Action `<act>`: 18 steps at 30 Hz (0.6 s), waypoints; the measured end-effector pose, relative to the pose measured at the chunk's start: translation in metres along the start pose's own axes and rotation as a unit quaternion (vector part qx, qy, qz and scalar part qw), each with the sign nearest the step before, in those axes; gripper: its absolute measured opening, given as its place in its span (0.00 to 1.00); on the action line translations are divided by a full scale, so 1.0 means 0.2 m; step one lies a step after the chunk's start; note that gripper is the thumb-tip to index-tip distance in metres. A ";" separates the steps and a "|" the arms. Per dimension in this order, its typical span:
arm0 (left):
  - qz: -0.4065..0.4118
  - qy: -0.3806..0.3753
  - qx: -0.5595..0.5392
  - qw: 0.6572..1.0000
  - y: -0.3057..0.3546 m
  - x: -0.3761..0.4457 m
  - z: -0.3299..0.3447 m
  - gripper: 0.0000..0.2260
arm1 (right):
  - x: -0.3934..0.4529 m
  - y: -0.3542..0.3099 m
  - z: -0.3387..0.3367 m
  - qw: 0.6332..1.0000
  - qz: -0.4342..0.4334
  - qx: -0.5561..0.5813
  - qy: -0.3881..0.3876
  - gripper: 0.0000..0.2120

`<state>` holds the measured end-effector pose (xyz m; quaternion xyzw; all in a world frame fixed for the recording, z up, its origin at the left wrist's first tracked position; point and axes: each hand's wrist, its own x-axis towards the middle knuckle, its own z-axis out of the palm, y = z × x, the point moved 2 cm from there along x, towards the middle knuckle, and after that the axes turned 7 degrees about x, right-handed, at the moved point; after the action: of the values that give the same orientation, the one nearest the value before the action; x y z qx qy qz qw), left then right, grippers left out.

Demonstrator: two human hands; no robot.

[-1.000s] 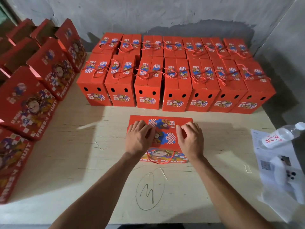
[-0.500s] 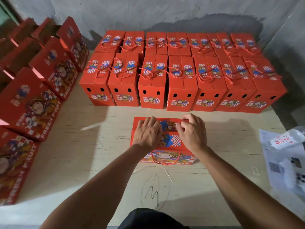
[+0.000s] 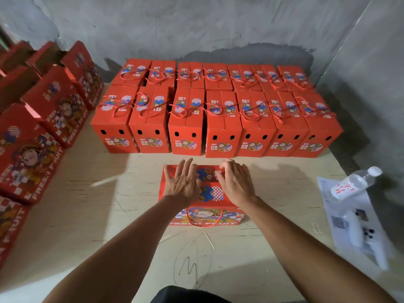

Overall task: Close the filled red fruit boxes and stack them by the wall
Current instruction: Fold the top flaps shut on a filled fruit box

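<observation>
Pressing down from the head view, we have both hands flat on the top of one red box at the middle of the surface. Our left hand and right hand lie side by side with fingers straight, each grip released and holding nothing; the box's cord handle hangs on its near face. We judge its flaps down, so this box looks closed but not yet moved. At twelve o'clock, two rows of closed boxes stand against the wall, so most of the work seems done. At nine o'clock, open boxes wait; what they hold we cannot tell. At three o'clock lie a water bottle and papers.
</observation>
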<state>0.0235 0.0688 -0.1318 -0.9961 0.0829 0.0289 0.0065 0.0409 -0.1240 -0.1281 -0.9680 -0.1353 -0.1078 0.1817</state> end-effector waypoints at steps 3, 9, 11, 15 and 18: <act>-0.009 0.103 0.000 0.995 0.01 -0.06 0.00 0.15 | -0.07 -0.04 0.00 0.996 0.013 0.003 0.094 0.13; -0.084 0.174 -0.148 0.970 0.02 -0.05 0.01 0.13 | -0.07 -0.05 0.00 0.982 0.087 0.075 0.149 0.18; -0.107 0.178 -0.175 0.962 0.02 -0.02 0.00 0.15 | -0.04 -0.04 0.00 0.987 0.087 0.060 0.118 0.18; -0.087 0.165 -0.175 0.967 0.00 0.04 -0.01 0.21 | 0.04 -0.01 0.02 0.995 0.086 0.012 0.055 0.19; -0.019 0.140 -0.116 0.983 0.02 0.08 0.00 0.16 | 0.06 -0.01 0.04 0.998 0.042 -0.005 0.048 0.18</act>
<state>0.0380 0.0630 -0.1328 -0.9857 0.0597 -0.1016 -0.1206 0.0527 -0.1156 -0.1316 -0.9674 -0.0855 -0.1473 0.1872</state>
